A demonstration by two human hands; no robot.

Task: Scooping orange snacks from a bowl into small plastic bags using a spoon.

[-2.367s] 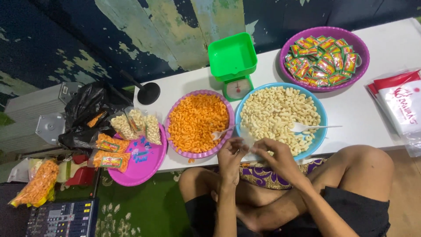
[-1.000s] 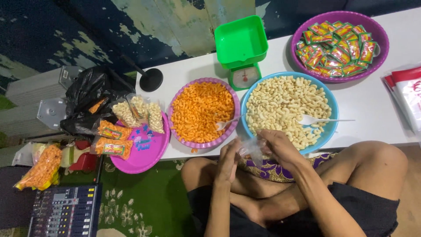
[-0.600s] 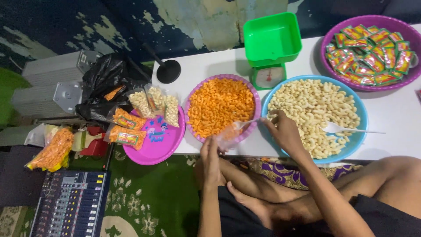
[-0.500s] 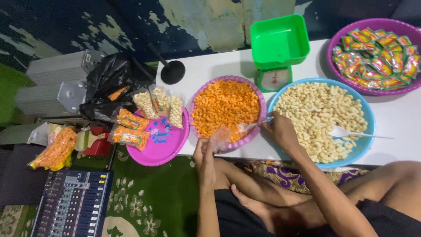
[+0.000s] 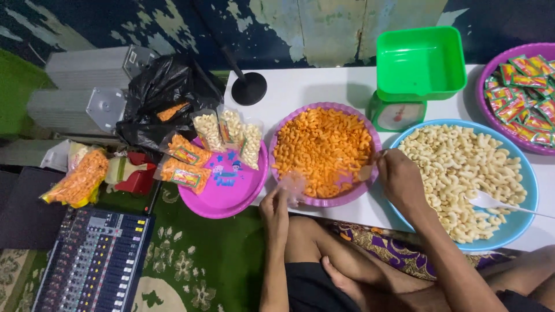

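Seated cross-legged on a green patterned rug point(image 5: 219, 266), a person worked at the near edge of a low white table point(image 5: 312, 92). The left hand point(image 5: 276, 209) pinched a small clear plastic bag point(image 5: 293, 186), fingers closed on its lower end, holding it up just at the near rim of the purple bowl of orange snacks point(image 5: 324, 151). The right hand point(image 5: 399, 178) was curled round a small scoop point(image 5: 366, 172), fingers narrow & wrapped on it, dipped at the bowl's right edge w/ the scoop touching the orange pieces. Just right of that hand sat a blue bowl of pale macaroni snacks point(image 5: 462, 173), a white plastic spoon point(image 5: 497, 202) lying in it w/ handle pointing right. Left of the orange bowl, a pink tray point(image 5: 225, 190) carried sealed packets: pale ones point(image 5: 231, 132) upright along the back, orange ones point(image 5: 182, 162) at the left rim. An audio mixer point(image 5: 92, 260) lay on the floor at near left, a bag of orange snacks point(image 5: 78, 179) beyond it. Farther back: a green kitchen scale point(image 5: 413, 72) w/ its square pan on top, a black bin bag point(image 5: 159, 98), a round black stand base point(image 5: 248, 88), and at far right a purple bowl of small sachets point(image 5: 520, 104), partly out of frame.
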